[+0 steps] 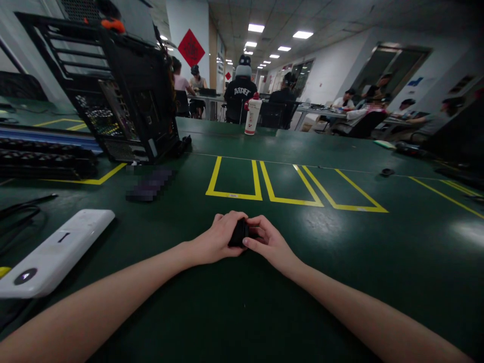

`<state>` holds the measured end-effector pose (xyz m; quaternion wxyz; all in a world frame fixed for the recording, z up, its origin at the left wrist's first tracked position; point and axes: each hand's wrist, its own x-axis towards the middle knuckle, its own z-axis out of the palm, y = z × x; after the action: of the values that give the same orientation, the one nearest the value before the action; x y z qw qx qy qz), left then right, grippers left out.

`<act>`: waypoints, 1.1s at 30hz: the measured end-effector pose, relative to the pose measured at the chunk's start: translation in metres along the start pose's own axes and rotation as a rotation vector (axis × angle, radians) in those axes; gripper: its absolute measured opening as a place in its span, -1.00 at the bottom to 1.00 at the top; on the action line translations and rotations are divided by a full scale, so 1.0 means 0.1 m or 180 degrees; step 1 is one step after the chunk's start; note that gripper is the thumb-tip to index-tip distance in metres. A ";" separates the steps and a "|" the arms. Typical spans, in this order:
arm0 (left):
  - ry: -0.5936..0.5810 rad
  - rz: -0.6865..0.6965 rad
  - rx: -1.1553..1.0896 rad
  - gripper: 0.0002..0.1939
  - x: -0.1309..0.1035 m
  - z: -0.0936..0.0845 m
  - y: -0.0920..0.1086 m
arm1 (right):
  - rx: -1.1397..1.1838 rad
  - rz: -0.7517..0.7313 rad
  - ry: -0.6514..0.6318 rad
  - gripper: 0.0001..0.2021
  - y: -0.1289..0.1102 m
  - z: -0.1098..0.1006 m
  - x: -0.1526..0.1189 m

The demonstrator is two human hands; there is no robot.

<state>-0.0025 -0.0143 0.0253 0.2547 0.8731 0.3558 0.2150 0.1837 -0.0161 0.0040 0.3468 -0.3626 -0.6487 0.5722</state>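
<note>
One small black object [237, 236], directly between our two hands; long axis partly hidden, so we cannot tell it. Our left hand [214, 240]: curled round its left side. Our right hand [273, 248]: thumb and fingertips pinching its right edge. Neither nearer; both touching.
</note>
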 end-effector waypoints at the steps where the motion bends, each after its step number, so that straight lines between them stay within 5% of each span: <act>1: -0.0007 -0.0010 0.0004 -0.47 0.00 0.00 0.00 | 0.0026 -0.0044 -0.0007 -0.73 0.00 0.00 0.00; 9: 0.0026 -0.0051 -0.0006 -0.46 0.02 -0.01 0.01 | 0.0076 0.0094 0.0288 -0.79 0.06 0.01 0.04; 33: 0.0113 -0.0009 -0.0098 -0.43 0.00 0.05 -0.10 | 0.0106 0.0042 0.0011 -0.79 -0.01 0.03 0.00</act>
<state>-0.0041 -0.0096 0.0153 0.2620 0.8646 0.3582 0.2356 0.1816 -0.0178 0.0043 0.3502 -0.3620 -0.6360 0.5846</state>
